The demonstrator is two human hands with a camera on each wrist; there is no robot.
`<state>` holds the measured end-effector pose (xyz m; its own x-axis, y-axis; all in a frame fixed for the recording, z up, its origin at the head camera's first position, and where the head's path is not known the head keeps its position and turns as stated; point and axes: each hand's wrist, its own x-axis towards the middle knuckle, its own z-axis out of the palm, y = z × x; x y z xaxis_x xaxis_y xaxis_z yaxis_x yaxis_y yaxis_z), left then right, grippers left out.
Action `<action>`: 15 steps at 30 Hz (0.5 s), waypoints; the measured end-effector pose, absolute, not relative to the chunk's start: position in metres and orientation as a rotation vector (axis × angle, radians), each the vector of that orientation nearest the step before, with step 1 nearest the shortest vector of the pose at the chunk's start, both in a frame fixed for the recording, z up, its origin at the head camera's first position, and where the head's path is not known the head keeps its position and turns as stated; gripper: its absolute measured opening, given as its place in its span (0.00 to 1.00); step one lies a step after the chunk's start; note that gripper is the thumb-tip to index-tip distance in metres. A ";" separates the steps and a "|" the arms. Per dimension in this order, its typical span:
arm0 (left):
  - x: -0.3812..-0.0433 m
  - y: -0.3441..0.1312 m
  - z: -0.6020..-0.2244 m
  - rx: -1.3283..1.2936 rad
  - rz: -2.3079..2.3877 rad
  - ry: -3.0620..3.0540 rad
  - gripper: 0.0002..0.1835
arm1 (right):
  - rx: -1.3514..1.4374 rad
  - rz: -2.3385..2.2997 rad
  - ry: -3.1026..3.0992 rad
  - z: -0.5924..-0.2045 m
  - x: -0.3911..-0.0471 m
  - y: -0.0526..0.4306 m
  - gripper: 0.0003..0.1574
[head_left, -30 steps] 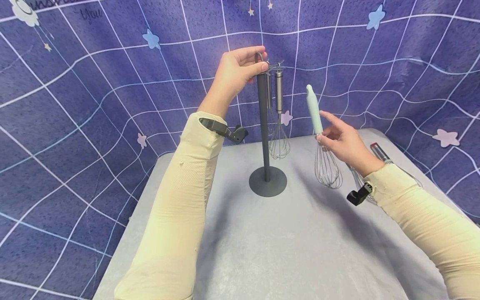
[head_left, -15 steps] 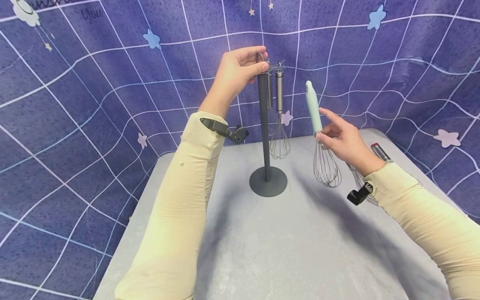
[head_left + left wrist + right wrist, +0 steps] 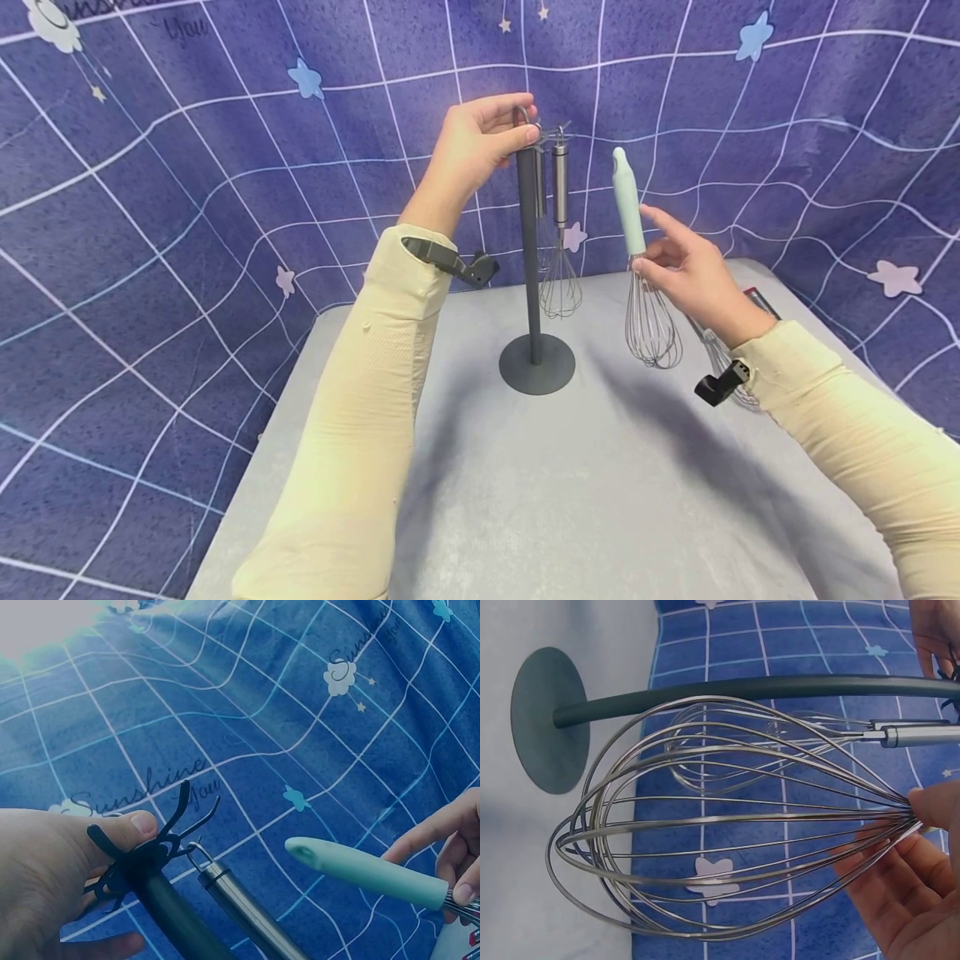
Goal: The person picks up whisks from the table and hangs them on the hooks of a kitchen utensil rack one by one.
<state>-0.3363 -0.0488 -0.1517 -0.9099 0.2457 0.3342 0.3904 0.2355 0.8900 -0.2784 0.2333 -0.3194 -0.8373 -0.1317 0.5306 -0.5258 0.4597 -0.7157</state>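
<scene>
My left hand (image 3: pixel 472 146) grips the top of a dark grey hook stand (image 3: pixel 528 258), thumb (image 3: pixel 141 823) beside the hooks in the left wrist view. A steel-handled whisk (image 3: pixel 560 187) hangs by its loop from one hook, and another steel handle (image 3: pixel 539 196) shows partly behind the post. To the right of the stand, my right hand (image 3: pixel 693 279) pinches a mint-handled whisk (image 3: pixel 628 204) where its wires meet the handle. That whisk is in the air, handle up and tilted slightly left, wire balloon (image 3: pixel 705 817) down. Its handle end is apart from the hooks.
The round base (image 3: pixel 537 364) of the stand sits on a grey-covered table (image 3: pixel 525 500). More whisks (image 3: pixel 723 358) lie at the table's right, partly hidden by my right forearm; a red-ended handle (image 3: pixel 761 302) shows there. A blue gridded curtain (image 3: pixel 375 167) surrounds the table.
My right hand has raised the mint-handled whisk a little, and its handle end is higher beside the hooks. My left hand stays on the stand's top.
</scene>
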 end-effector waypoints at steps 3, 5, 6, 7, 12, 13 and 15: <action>-0.336 -0.049 -0.152 -0.621 -1.762 -2.369 0.27 | 0.555 1.348 -2.304 -0.318 -0.279 0.233 0.49; -0.336 -0.049 -0.152 -0.628 -1.761 -2.368 0.27 | 0.553 1.342 -2.303 -0.316 -0.279 0.233 0.49; -0.336 -0.048 -0.152 -0.633 -1.756 -2.367 0.27 | 0.552 1.338 -2.303 -0.316 -0.280 0.233 0.49; -0.336 -0.048 -0.152 -0.634 -1.756 -2.366 0.27 | 0.549 1.337 -2.304 -0.315 -0.280 0.233 0.49; -0.336 -0.049 -0.152 -0.641 -1.751 -2.359 0.27 | 0.555 1.350 -2.298 -0.311 -0.278 0.232 0.49; -0.336 -0.049 -0.152 -0.641 -1.751 -2.357 0.27 | 0.557 1.354 -2.297 -0.310 -0.277 0.231 0.49; -0.335 -0.049 -0.152 -0.641 -1.753 -2.355 0.28 | 0.561 1.358 -2.293 -0.308 -0.276 0.231 0.49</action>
